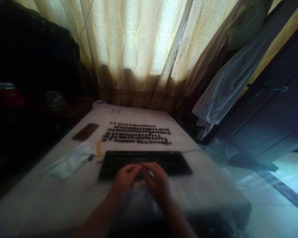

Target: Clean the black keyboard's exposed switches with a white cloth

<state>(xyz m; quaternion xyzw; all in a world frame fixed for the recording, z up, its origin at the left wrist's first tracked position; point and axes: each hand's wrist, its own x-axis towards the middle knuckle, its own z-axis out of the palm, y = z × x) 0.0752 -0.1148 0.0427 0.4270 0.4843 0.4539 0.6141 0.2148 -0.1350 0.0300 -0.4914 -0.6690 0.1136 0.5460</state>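
Observation:
A black keyboard base [173, 162] with its keys removed lies near the front of a white-covered table [64, 198]. Both hands meet over the keyboard's front edge. My left hand [126, 177] has its fingers curled together against the keyboard. My right hand [157, 180] is bent the same way, fingertips touching the left ones. What they pinch is too dim to make out. Behind the keyboard, several loose dark keycaps [137, 133] are laid out in rows in keyboard order.
A dark phone [85, 131] lies at the left rear of the table. A crumpled white cloth [68, 162] and a small orange tool [98, 149] sit left of the keyboard. Patterned curtains [139, 49] hang behind. The table's right edge drops to a tiled floor [275, 205].

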